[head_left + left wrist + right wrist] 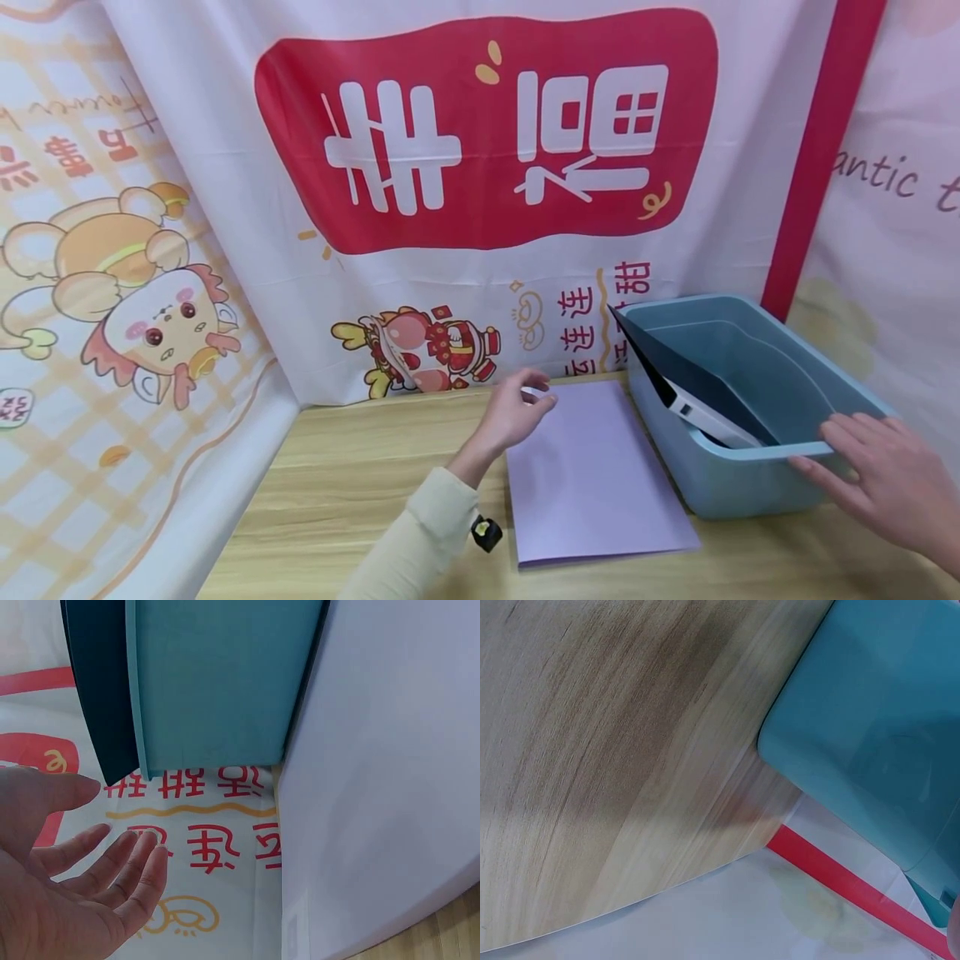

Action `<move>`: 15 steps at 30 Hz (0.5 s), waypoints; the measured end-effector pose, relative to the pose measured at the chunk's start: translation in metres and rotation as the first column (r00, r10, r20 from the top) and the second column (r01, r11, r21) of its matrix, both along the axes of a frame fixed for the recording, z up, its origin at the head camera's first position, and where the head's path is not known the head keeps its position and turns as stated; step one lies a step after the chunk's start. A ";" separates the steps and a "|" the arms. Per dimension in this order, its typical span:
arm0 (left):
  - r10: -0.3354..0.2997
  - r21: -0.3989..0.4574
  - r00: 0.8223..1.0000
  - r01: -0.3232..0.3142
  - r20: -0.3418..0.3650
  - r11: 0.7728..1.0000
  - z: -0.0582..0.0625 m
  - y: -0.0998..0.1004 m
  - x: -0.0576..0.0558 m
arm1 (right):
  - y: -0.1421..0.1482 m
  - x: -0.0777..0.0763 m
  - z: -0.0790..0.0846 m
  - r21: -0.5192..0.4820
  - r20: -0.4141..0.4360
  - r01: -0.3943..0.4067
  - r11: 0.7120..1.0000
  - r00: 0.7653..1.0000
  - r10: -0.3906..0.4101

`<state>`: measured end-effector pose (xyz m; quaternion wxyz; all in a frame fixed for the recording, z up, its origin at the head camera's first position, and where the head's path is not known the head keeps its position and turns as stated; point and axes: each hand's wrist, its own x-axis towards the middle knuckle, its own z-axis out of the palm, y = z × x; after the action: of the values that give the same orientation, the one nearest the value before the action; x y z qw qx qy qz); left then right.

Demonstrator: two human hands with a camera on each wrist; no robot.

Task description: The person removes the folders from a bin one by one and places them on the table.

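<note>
A flat lilac folder (592,492) lies on the wooden table, left of a blue plastic bin (667,442). Over the folder's far left corner hovers my left hand (516,410), its fingers loosely bent and nothing in them. The left wrist view shows that hand (90,877) palm up-side visible, apart from the bin (217,682). My right hand (888,475) grips the bin's near right rim, fingers over the edge. Inside the bin a dark blue folder (697,375) with a white label on its spine leans on the left wall and sticks out above the rim.
A small black object (487,534) shows beside the left sleeve. Printed cloth (487,133) hangs behind the table, and more cloth (135,333) closes off the left side. Bare wood-grain tabletop (345,492) extends left of the lilac folder.
</note>
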<state>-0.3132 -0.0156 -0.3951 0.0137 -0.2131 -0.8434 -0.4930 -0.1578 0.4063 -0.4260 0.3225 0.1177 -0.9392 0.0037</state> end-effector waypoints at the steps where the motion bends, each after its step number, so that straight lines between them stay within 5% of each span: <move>1: -0.006 0.004 1.000 0.006 0.003 1.000 0.000 0.001 0.001 | 0.000 0.000 0.000 0.001 0.002 0.001 1.000 1.000 -0.001; 15: -0.049 0.047 0.999 0.048 0.008 0.998 0.007 0.016 0.015 | -0.002 0.000 0.001 0.010 0.008 0.005 1.000 1.000 -0.005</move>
<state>-0.2978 0.0004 -0.3886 0.0029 -0.2309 -0.8264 -0.5135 -0.1583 0.4048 -0.4252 0.3181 0.1167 -0.9408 -0.0014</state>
